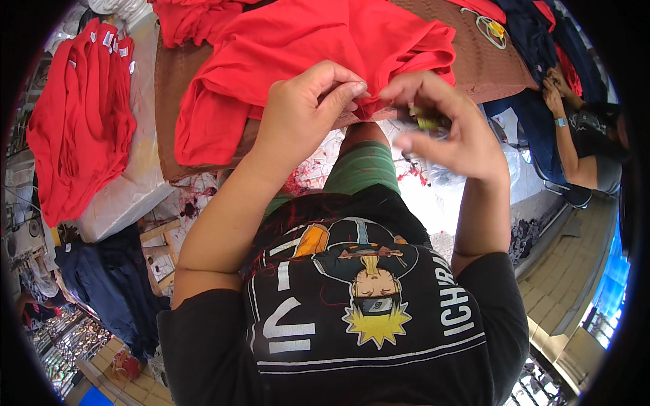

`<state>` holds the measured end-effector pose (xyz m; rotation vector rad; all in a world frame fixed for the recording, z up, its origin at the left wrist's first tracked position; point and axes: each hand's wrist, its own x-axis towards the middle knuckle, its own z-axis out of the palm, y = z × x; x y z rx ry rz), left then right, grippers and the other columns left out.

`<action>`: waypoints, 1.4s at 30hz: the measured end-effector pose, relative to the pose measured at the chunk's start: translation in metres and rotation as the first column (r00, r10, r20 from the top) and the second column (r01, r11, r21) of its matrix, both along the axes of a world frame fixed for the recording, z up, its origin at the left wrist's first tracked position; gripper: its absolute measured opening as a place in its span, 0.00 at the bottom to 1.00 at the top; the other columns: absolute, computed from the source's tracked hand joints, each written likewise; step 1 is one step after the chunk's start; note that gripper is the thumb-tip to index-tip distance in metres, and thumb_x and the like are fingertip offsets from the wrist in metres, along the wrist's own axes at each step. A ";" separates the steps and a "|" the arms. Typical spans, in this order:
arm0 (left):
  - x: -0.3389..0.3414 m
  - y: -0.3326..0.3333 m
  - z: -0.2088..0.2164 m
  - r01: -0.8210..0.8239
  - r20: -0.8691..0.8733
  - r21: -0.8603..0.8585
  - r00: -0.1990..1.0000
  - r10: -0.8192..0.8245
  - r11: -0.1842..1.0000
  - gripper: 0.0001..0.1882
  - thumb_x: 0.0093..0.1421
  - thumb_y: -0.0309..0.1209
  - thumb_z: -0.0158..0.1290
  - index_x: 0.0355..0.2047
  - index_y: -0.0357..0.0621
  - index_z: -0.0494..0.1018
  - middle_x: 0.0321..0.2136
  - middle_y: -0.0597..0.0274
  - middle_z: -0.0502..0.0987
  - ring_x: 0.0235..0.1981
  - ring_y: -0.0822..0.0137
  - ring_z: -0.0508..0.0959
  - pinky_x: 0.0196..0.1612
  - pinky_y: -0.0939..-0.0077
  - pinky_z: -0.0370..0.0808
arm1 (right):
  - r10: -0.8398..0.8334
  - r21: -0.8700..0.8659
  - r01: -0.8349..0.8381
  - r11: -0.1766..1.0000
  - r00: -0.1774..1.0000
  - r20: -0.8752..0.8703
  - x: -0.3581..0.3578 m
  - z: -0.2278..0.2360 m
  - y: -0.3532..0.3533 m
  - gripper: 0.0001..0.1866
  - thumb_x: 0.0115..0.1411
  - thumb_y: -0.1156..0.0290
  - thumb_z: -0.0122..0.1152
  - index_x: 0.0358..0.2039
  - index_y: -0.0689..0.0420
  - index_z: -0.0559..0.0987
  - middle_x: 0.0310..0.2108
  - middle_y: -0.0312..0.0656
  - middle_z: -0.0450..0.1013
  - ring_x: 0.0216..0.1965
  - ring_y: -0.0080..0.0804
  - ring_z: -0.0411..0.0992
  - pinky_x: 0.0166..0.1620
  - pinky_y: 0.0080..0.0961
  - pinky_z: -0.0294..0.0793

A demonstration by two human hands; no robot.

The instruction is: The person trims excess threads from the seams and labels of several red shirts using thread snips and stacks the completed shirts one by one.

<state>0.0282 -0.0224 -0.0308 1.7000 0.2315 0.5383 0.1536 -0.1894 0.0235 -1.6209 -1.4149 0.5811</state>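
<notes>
A bright red garment (291,47) lies bunched over the brown-covered table (484,74), its near part hanging over the edge. At that near edge my left hand (305,108) pinches a small fold of the red cloth between thumb and fingertips. Close on the right, my right hand (457,128) curls around small yellow-green and dark thread snips (428,122), with the thumb held away from the fingertips. Motion blurs the snips, and the fingers partly cover them; whether the blades touch the cloth cannot be made out.
Red garments with white tags (88,115) lie piled on a plastic-wrapped stack at left. Below them hang dark navy clothes (112,284). A pale cord with a yellow piece (495,30) rests at far right; beyond it a co-worker (582,135) handles dark cloth. Red scraps litter the floor.
</notes>
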 end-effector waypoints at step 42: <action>-0.149 -0.024 0.023 0.656 -0.746 0.600 0.665 0.026 0.458 0.34 0.58 0.50 0.53 0.60 0.47 0.64 0.63 0.48 0.57 0.67 0.45 0.49 0.64 0.44 0.49 | -0.413 0.424 0.589 0.688 0.798 -0.440 0.067 0.012 -0.040 0.25 0.67 0.56 0.44 0.62 0.51 0.65 0.64 0.41 0.59 0.69 0.34 0.42 0.66 0.41 0.42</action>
